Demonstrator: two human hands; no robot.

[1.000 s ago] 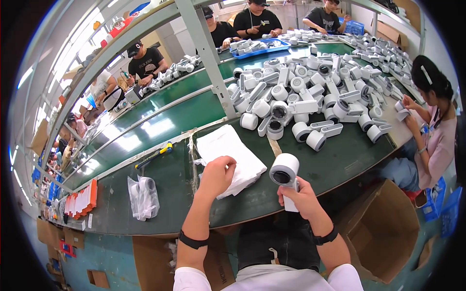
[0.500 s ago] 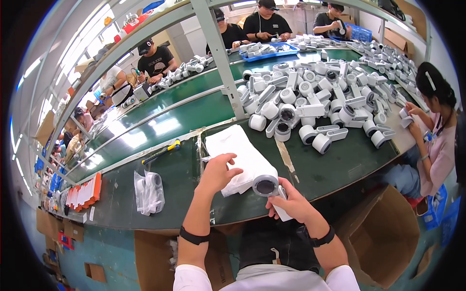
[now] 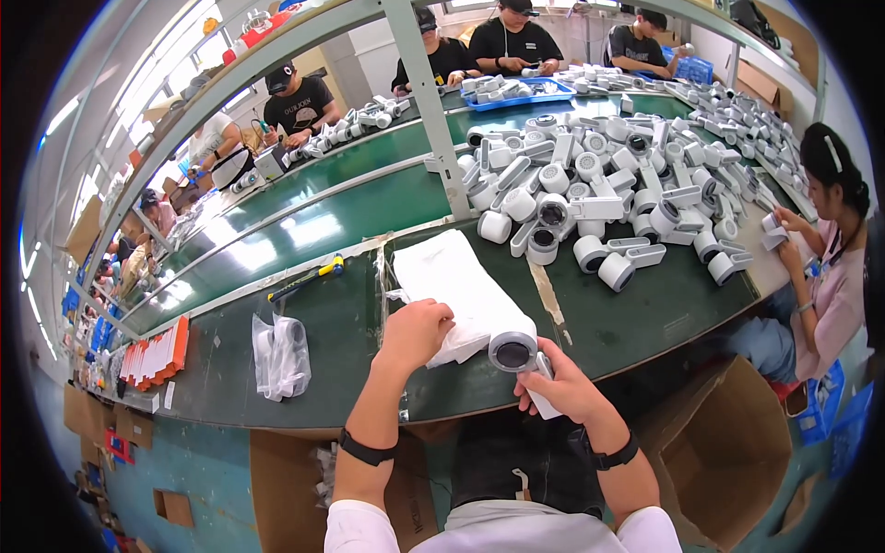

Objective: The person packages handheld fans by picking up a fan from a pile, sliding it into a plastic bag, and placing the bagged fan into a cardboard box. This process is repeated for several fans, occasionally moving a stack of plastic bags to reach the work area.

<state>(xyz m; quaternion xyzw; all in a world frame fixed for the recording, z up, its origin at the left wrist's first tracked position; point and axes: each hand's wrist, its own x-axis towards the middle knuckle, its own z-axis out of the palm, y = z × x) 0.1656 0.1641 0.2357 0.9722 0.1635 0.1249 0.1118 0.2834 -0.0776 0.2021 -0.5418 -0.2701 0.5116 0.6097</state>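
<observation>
My right hand (image 3: 564,382) grips the handle of a white handheld fan (image 3: 513,351), its round head with grey rim and dark centre facing up toward me. The fan's head overlaps the near right corner of a stack of thin white plastic bags (image 3: 456,276) lying on the table. At the left edge of that stack is my left hand (image 3: 417,334), its fingers closed in a pinch on a bag; the fingertips are partly hidden.
Many similar white fans (image 3: 590,175) are heaped at the far right. Left of the stack lie a clear bag with white parts (image 3: 280,358), a yellow-and-black tool (image 3: 309,278) and orange-and-white boxes (image 3: 155,355). A metal post (image 3: 429,111) rises behind; an open carton (image 3: 714,452) stands below right.
My left hand has come down onto the bags and its spread fingers have closed. The fan in my right hand has hardly moved; the view has shifted slightly.
</observation>
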